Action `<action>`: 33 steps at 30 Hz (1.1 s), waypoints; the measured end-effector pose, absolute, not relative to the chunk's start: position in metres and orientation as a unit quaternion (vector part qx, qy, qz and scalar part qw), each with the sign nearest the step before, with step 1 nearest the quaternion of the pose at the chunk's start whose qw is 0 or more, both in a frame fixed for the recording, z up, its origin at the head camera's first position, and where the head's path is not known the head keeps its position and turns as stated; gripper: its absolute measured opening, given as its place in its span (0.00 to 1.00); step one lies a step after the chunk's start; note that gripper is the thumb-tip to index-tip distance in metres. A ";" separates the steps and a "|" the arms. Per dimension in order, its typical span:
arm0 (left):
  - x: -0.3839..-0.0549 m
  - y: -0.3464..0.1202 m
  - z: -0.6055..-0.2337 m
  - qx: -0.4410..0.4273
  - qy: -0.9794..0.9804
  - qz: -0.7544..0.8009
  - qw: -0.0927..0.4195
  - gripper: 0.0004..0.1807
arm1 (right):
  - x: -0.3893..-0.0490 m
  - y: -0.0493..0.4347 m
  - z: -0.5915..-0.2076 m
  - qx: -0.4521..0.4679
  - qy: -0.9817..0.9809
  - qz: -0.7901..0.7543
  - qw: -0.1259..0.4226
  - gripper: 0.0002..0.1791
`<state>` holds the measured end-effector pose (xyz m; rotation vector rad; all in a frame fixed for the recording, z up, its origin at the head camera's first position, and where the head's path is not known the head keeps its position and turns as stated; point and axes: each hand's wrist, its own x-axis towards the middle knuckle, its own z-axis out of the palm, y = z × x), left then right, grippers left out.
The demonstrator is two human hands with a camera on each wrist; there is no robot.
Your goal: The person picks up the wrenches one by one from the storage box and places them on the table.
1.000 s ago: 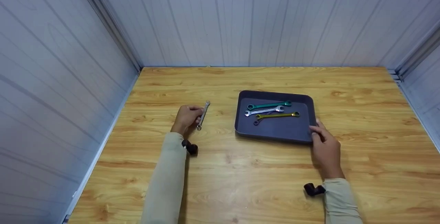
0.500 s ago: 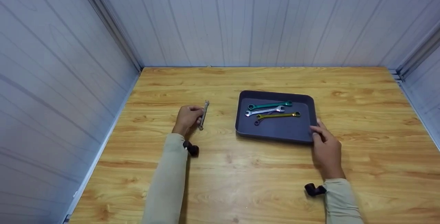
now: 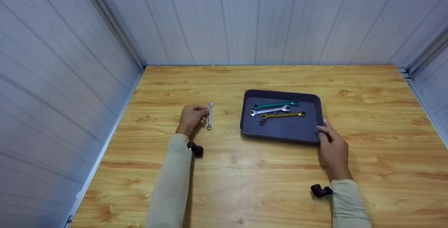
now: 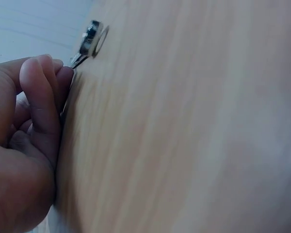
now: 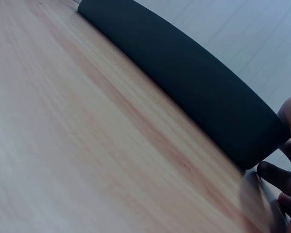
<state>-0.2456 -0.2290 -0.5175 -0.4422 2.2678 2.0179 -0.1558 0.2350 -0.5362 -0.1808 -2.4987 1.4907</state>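
Observation:
A silver combination wrench (image 3: 210,116) lies on the wooden table left of the tray, pointing almost straight away from me. My left hand (image 3: 192,118) pinches it along its left side. In the left wrist view, the ring end of the wrench (image 4: 90,39) shows beyond the bunched fingertips, close to the tabletop; the rest is mostly hidden. My right hand (image 3: 334,151) grips the dark grey tray (image 3: 280,134) at its near right corner, fingers on the rim. Inside the tray are a green wrench (image 3: 276,105), a silver open-ended wrench (image 3: 269,111) and a yellow wrench (image 3: 285,115).
A darker, purplish wrench (image 3: 261,122) shows partly from beneath the yellow one. The wood-grain table (image 3: 245,182) meets pale panel walls (image 3: 238,21) at the back and on both sides. A strip of tabletop separates the tray from the loose wrench.
The loose wrench has turned under my left hand, its near end swinging right until it points nearly straight. The head view has tilted slightly. My right hand stays at the tray corner.

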 end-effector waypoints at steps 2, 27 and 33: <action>-0.246 -0.229 -0.517 -0.143 0.740 0.656 0.037 0.07 | -0.156 0.235 -0.535 -0.062 -0.850 0.510 0.114 0.19; -0.241 -0.226 -0.518 -0.140 0.728 0.671 0.031 0.08 | -0.156 0.236 -0.537 -0.064 -0.860 0.493 0.117 0.18; -0.240 -0.226 -0.517 -0.134 0.726 0.674 0.024 0.08 | -0.157 0.236 -0.536 -0.060 -0.853 0.506 0.112 0.19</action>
